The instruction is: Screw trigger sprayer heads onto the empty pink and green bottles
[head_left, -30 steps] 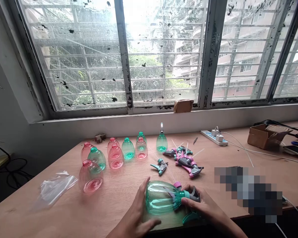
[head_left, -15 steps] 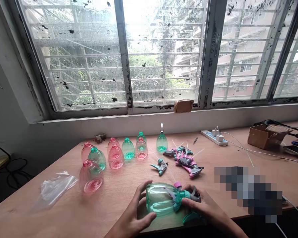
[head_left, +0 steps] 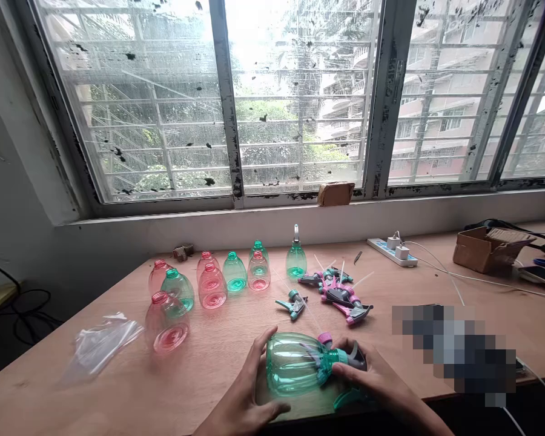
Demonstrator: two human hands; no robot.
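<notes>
"What has changed over the tabletop (head_left: 209, 369)?"

"The bottle (head_left: 293, 363) lies sideways at the frame's lower centre, much as half a second ago. The left hand (head_left: 240, 393) has lowered its thumb; it spreads wide around the base without gripping, and whether its fingers touch is unclear. The right hand (head_left: 375, 372) is closed on the sprayer (head_left: 356, 358) at the neck, so it probably has the main hold."

"And room?"

"The tabletop's near edge runs just below the bottle. Open space stretches lower left; toward the upper right, loose sprayers (head_left: 340, 295) crowd it."
</notes>
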